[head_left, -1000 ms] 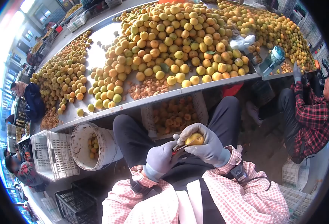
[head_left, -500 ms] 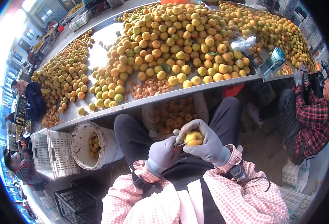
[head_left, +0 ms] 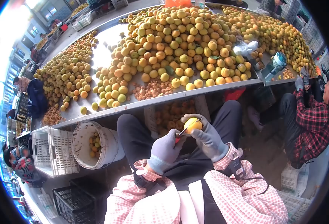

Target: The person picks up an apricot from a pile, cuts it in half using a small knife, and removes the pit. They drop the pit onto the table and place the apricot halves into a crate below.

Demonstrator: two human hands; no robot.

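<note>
Both hands wear grey gloves, above my lap. My left hand is closed around a small knife with a red part at its handle. Its blade lies against a yellow-orange fruit. My right hand grips that fruit from the right side and below. Under the table edge, beyond my hands, a pale crate holds orange fruit pieces, partly hidden by the hands.
A metal table bears heaped fruit and brown pits. Left stand a white bucket, white crates and a black crate. A bottle stands right; a person in plaid sits there.
The right hand has risen slightly with the fruit, now held farther from my body. More of the knife blade shows against the fruit. The whole view has shifted slightly.
</note>
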